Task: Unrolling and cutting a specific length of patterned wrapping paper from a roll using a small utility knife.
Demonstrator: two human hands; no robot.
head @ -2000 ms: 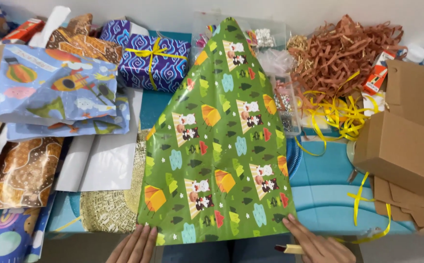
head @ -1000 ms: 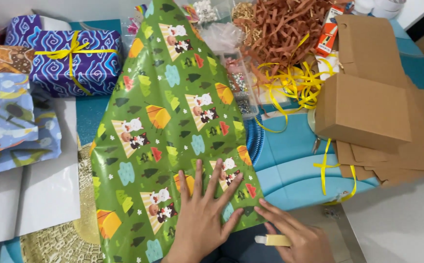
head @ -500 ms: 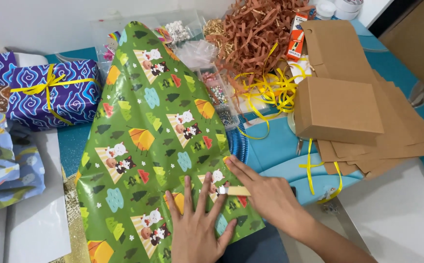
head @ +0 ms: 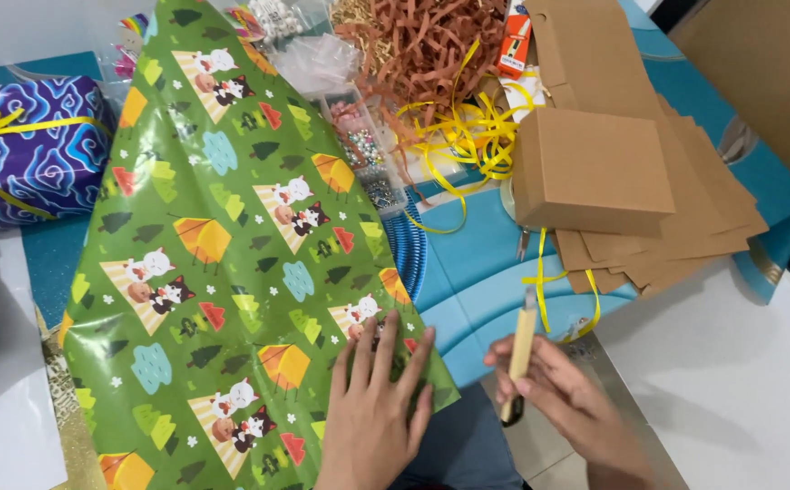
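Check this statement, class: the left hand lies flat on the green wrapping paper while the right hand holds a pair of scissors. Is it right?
Not quite. In the head view the right hand holds a slim wooden-handled tool, not scissors. The left hand does lie flat on the green wrapping paper.

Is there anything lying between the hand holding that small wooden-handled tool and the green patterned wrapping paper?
Nothing visible: only bare blue table separates the right hand from the green wrapping paper.
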